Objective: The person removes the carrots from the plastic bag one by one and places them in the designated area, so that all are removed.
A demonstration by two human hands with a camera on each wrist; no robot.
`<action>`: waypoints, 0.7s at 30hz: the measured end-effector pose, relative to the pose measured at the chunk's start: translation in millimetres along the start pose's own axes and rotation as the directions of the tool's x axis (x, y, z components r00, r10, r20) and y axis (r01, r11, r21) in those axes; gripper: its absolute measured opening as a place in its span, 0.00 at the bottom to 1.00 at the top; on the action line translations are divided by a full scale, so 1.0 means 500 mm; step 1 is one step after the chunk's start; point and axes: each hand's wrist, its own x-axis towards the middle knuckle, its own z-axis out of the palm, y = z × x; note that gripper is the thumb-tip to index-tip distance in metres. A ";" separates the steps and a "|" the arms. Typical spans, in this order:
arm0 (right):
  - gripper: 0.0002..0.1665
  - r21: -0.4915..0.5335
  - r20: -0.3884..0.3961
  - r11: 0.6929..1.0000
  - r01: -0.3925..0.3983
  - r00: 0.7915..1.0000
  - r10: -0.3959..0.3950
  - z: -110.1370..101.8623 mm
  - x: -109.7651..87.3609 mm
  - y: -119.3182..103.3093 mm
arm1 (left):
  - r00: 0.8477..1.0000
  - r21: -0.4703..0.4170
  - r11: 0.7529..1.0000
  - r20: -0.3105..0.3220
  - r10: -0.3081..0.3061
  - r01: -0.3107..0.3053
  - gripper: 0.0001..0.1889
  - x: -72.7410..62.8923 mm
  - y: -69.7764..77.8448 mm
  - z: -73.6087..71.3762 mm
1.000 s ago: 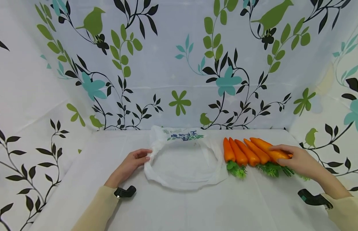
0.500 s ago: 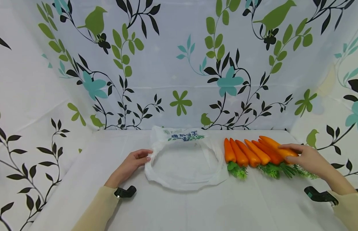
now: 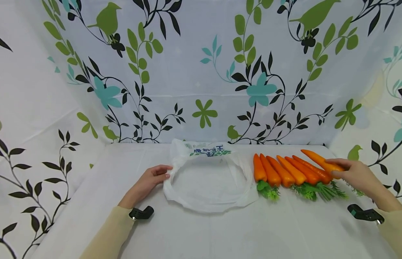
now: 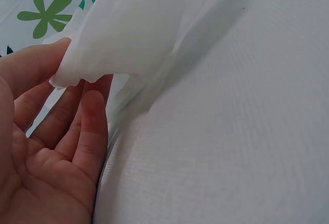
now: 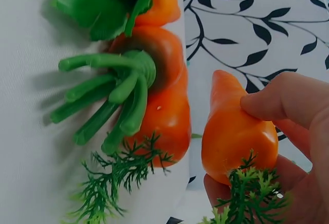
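Note:
My left hand (image 3: 148, 182) pinches the left rim of a white plastic bag (image 3: 205, 207), which lies with its mouth spread wide on the table. In the left wrist view the thin bag edge (image 4: 121, 34) passes between thumb and fingers. My right hand (image 3: 361, 178) grips an orange carrot (image 3: 319, 159) by its thick end. Seen from the right wrist, that carrot (image 5: 234, 134) is lifted apart from the others, with feathery green leaves at its top. Several more carrots (image 3: 285, 174) lie side by side between the bag and my right hand, green tops toward me.
A white cloth covers the table (image 3: 207, 237). Behind it hangs a curtain (image 3: 175, 79) printed with leaves, flowers and birds, and similar cloth closes both sides. Blue and green print marks the bag's far edge.
My right hand has moved right with the carrot, away from the row, and the carrots beneath show more. The left hand keeps its hold on the bag. The head view has shifted slightly.

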 end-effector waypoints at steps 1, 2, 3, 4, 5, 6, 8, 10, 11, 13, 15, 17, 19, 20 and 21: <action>0.32 0.005 -0.004 1.000 -0.003 1.000 0.003 0.000 0.002 0.005 | 1.000 -0.002 1.000 -0.001 -0.001 0.001 0.24 0.000 0.000 0.000; 0.32 0.010 -0.009 1.000 -0.006 1.000 0.006 -0.001 0.005 0.010 | 1.000 -0.005 1.000 -0.004 -0.002 0.002 0.24 0.000 0.000 0.000; 0.32 0.017 -0.011 1.000 -0.011 1.000 0.011 -0.001 0.007 0.015 | 1.000 -0.007 1.000 -0.006 -0.003 0.003 0.24 0.000 0.000 0.000; 0.31 0.023 -0.017 1.000 -0.020 1.000 0.020 -0.001 0.009 0.020 | 1.000 -0.008 1.000 -0.006 -0.002 0.002 0.24 0.000 0.000 0.000; 0.31 0.025 -0.023 0.999 -0.028 0.999 0.029 -0.001 0.011 0.026 | 1.000 -0.007 1.000 -0.004 0.000 0.000 0.24 0.000 0.000 0.001; 0.31 0.028 -0.030 0.999 -0.035 0.999 0.036 -0.001 0.013 0.031 | 1.000 -0.005 1.000 -0.003 0.001 -0.001 0.24 0.000 0.001 0.001; 0.31 0.032 -0.043 0.998 -0.046 0.998 0.048 0.002 0.016 0.041 | 1.000 -0.007 1.000 -0.006 0.003 -0.003 0.24 0.000 0.002 0.002; 0.31 0.035 -0.059 0.998 -0.050 0.997 0.052 0.006 0.020 0.051 | 1.000 -0.004 1.000 -0.006 0.003 -0.003 0.24 0.001 0.001 0.001; 0.31 0.034 -0.062 0.998 -0.047 0.997 0.049 0.007 0.021 0.056 | 1.000 -0.005 1.000 -0.008 -0.001 0.001 0.24 0.002 0.001 0.002; 0.31 0.045 -0.062 0.998 -0.044 0.997 0.046 0.010 0.025 0.065 | 1.000 -0.008 1.000 -0.016 -0.008 0.008 0.23 0.002 0.000 0.002; 0.31 0.045 -0.053 0.998 -0.042 0.998 0.044 0.012 0.029 0.074 | 1.000 -0.006 1.000 -0.018 -0.011 0.011 0.23 0.003 -0.002 0.002; 0.31 0.043 -0.040 0.998 -0.047 0.998 0.048 0.014 0.033 0.082 | 1.000 -0.007 1.000 -0.021 -0.011 0.010 0.23 0.003 -0.002 0.003; 0.31 0.050 -0.018 0.997 -0.056 0.998 0.057 0.016 0.036 0.089 | 1.000 -0.005 1.000 -0.022 -0.007 0.007 0.23 0.003 -0.002 0.002; 0.31 0.050 -0.006 0.997 -0.058 0.998 0.059 0.018 0.037 0.092 | 1.000 -0.004 1.000 -0.021 -0.003 0.002 0.23 0.002 -0.002 0.002; 0.31 0.057 0.010 0.996 -0.064 0.998 0.063 0.019 0.038 0.095 | 1.000 -0.005 1.000 -0.025 -0.001 0.001 0.23 0.001 -0.002 0.002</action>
